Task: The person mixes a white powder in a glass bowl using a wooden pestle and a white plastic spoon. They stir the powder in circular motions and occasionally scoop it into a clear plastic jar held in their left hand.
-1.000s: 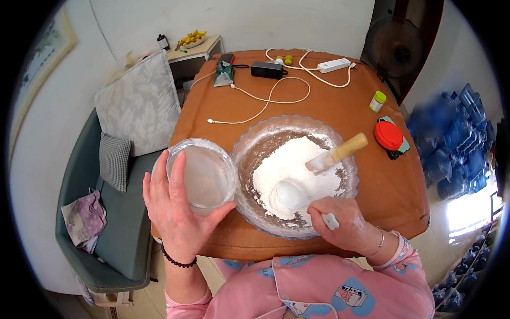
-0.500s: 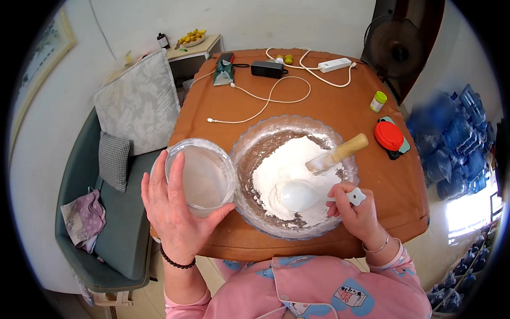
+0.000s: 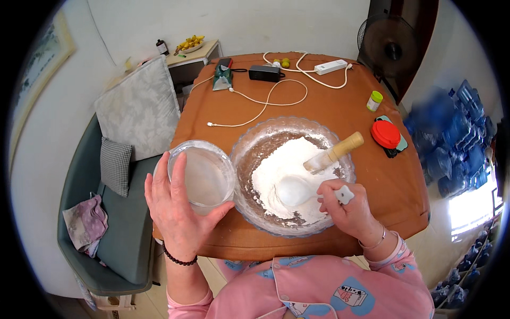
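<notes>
A large clear scalloped bowl [image 3: 243, 141] stands on the table with a heap of white flour [image 3: 273, 159] in it. My right hand [image 3: 351, 212] grips a white spoon [image 3: 294, 190] by its handle, the flower-shaped end poking out of the fist. The spoon's head lies in the flour. To the left, a smaller round clear container [image 3: 232, 178] touches or nearly touches the large bowl. My left hand [image 3: 178, 212] holds it with fingers over its far-left rim and thumb at the near side. Its inside looks cloudy white; I cannot tell its contents. A wooden-handled tool [image 3: 348, 147] leans in the flour, its flat end down.
On the brown table [image 3: 212, 239] lie a white cable [image 3: 273, 101], a black box [image 3: 265, 73], a white power strip [image 3: 330, 67], a green-lidded jar [image 3: 374, 101] and a red round lid-like object [image 3: 386, 134]. A green sofa [image 3: 125, 228] stands left, blue bottles [image 3: 451, 133] right.
My right hand has moved a little left and away from me, pushing the spoon slightly across the flour. My left hand keeps its hold on the smaller container. The view has shifted slightly.
</notes>
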A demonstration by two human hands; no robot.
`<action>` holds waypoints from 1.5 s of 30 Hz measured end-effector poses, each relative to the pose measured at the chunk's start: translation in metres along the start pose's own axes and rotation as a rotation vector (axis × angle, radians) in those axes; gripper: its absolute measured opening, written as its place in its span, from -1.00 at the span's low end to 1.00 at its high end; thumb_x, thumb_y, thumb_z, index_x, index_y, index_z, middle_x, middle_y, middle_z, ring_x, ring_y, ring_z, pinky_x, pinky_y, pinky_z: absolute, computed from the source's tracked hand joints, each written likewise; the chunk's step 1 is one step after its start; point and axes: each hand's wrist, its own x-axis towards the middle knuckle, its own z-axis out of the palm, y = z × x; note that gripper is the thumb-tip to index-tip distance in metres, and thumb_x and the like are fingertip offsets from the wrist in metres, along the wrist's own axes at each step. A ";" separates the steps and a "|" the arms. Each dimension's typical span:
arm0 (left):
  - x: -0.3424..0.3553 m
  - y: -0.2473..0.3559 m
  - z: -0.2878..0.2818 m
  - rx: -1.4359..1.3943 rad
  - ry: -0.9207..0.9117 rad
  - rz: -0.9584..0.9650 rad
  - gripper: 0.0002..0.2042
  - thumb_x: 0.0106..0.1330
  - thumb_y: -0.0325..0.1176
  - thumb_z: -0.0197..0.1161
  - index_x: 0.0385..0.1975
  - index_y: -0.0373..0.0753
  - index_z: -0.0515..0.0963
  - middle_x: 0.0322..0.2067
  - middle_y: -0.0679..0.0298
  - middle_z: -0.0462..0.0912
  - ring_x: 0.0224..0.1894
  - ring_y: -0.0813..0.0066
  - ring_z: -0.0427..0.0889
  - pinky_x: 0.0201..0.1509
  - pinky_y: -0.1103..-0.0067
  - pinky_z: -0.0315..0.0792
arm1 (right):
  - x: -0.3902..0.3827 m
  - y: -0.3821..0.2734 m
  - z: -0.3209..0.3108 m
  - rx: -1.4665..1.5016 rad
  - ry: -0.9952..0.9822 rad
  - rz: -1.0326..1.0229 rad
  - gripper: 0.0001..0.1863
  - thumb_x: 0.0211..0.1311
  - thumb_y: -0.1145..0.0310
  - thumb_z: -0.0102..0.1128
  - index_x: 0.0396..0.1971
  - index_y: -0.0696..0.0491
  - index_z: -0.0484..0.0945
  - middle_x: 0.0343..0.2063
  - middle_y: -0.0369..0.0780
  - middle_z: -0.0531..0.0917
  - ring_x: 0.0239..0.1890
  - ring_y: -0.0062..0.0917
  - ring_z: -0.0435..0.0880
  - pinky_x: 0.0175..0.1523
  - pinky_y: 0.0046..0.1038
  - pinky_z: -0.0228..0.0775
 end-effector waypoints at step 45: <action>0.003 0.002 0.000 -0.012 0.011 -0.003 -0.01 -0.22 0.17 0.50 0.25 -0.22 0.29 0.15 -0.05 0.41 0.21 0.02 0.39 0.22 0.01 0.20 | 0.014 0.016 -0.001 0.280 0.078 0.331 -0.77 0.38 0.34 0.03 -0.38 0.18 0.57 -0.62 -0.27 0.61 -0.58 -0.67 0.64 -0.51 -0.63 0.45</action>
